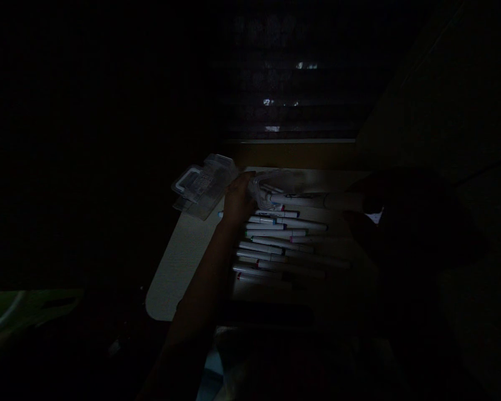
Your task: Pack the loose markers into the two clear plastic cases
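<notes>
The light is very dim. My left hand [239,197] is closed on the near left edge of a clear plastic case [259,192], and some markers lie inside it. To its left rests a clear lid [204,192] with a white handle; whether it is joined to the case I cannot tell. My right hand [365,203], mostly lost in shadow, holds a white marker [303,199] level, its tip end pointing left at the case opening. Several white markers with coloured ends [275,234] lie in a loose column on the table below the case.
A pale table [171,273] with a rounded corner carries everything. Behind it stand a wooden ledge [292,155] and a dark curtain-like surface [275,83] with small bright spots. Something green [37,312] shows at the lower left.
</notes>
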{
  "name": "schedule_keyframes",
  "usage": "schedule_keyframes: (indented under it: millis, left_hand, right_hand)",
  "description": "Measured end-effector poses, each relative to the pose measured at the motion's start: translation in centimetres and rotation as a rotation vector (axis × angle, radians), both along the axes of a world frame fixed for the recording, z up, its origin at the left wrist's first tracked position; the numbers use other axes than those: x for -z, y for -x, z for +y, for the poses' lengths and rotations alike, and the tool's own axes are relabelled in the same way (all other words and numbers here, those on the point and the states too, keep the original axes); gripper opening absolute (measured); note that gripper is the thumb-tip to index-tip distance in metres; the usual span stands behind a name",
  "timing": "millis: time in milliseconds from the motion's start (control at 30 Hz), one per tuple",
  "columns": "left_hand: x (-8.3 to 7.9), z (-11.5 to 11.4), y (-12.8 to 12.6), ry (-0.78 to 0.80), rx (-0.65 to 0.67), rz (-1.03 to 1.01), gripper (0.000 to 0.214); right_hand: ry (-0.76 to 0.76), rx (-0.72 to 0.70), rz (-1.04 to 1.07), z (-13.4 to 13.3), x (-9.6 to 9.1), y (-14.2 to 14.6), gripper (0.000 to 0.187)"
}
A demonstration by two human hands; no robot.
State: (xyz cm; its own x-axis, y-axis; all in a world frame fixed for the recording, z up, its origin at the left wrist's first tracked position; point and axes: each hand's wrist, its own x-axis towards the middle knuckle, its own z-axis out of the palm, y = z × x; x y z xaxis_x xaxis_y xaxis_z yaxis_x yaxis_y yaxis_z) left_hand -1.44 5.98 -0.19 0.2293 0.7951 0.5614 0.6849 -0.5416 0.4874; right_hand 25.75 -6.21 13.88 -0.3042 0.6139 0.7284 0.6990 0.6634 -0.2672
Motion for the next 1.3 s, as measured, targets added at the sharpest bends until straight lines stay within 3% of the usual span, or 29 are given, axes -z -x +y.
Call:
schedule_keyframes:
  millis: [67, 200, 500, 767, 1300]
  left_hand:
    - [0.0, 0.0, 0.0, -0.008, 0.008, -0.008, 0.058]
    - [0.2, 0.1, 0.0, -0.017, 0.021, -0.019, 0.058]
    - [0.1, -0.1, 0.0, -0.001, -0.002, -0.014, 0.058]
    - [0.2, 0.0, 0.0, 0.001, -0.003, 0.002, 0.057]
    - [0.1, 0.0, 0.0, 0.016, -0.004, 0.001, 0.058]
  right_hand:
    - [-0.197, 0.012, 0.097, -0.9, -0.6, 1.9, 0.019]
    - [-0.096, 0.027, 0.03, -1.3, -1.0, 3.6, 0.017]
    - [-0.163, -0.101, -0.022, -0.2, -0.3, 4.0, 0.012]
    - [0.019, -0.079, -0.171, -0.3, 0.1, 4.1, 0.022]
    - [-0.039, -0.196, -0.251, 1.0, 1.0, 4.2, 0.02]
